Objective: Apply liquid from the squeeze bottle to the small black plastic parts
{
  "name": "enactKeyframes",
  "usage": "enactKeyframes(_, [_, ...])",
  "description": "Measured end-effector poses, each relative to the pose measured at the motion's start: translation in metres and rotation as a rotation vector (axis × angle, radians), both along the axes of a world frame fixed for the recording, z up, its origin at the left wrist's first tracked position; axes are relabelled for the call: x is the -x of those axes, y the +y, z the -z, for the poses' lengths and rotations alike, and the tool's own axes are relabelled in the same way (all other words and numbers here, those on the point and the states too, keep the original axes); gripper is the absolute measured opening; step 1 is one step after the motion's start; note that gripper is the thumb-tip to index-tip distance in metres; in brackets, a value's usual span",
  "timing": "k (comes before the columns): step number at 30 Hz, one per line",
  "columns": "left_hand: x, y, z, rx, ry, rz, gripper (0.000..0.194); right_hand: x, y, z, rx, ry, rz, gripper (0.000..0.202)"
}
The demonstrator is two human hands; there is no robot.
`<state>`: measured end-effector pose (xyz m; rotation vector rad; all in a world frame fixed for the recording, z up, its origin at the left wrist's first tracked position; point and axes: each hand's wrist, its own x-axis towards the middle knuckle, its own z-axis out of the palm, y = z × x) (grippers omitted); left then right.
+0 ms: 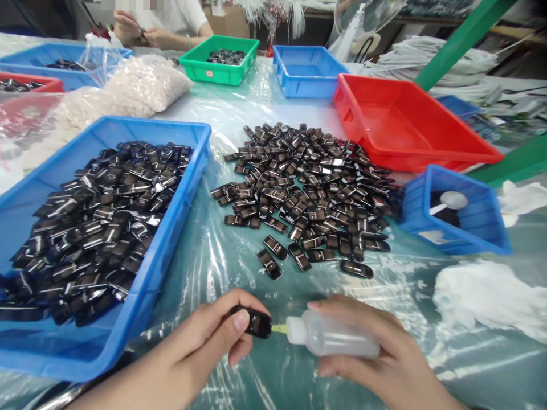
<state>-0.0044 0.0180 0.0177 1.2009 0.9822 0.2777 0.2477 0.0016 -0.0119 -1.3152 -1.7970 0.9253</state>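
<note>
Head view, landmark = pile of glossy black pieces (299,176) on a plastic-covered table (200,250). Left hand (213,336) is on the near side of the pile, pinching one black piece (260,324) between thumb and fingers; grip is firm-looking, piece lies roughly level, its free end pointing right. Right hand (371,341), also on the near side of the pile, grasps a translucent squeeze bottle (342,336) tipped on its side, thumb along the lower edge, fingers over the upper. Bottle has a white cap (296,330) and a thin yellow nozzle (280,328) aimed left at the free end of the held piece; nozzle is right at that end, cannot tell if it touches.

Left of the pile: large blue tray (156,132) heaped with similar black pieces. Beyond the pile: green tray (200,71) with small dark parts, plus another blue tray (303,85). Far left of the pile: clear bag (147,85) full of pale bits. Right of the pile and slightly beyond: red tray (393,114). Right of the pile, just beside it: small blue bin (414,208) with dark contents and a white scoop (453,200). Near right of the pile: crumpled white cloth (482,299). Co-worker's hands (160,39) show well beyond the pile.
</note>
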Motion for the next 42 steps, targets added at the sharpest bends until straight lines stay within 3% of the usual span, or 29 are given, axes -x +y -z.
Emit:
enactKeyframes(28, [0.0019, -0.0019, 0.0003, 0.000, -0.029, -0.007, 0.032, 0.0062, -0.0005, -0.0047, 0.198, 0.030, 0.105, 0.032])
enactKeyframes(37, [0.0013, -0.0012, -0.0011, 0.006, 0.036, -0.004, 0.036, 0.0039, -0.0015, -0.0026, 0.203, 0.089, 0.109, 0.042])
enactKeyframes(42, [0.0027, -0.0038, -0.0001, 0.007, 0.108, -0.049, 0.035, -0.0004, 0.0006, -0.0042, 0.218, 0.022, 0.036, 0.042])
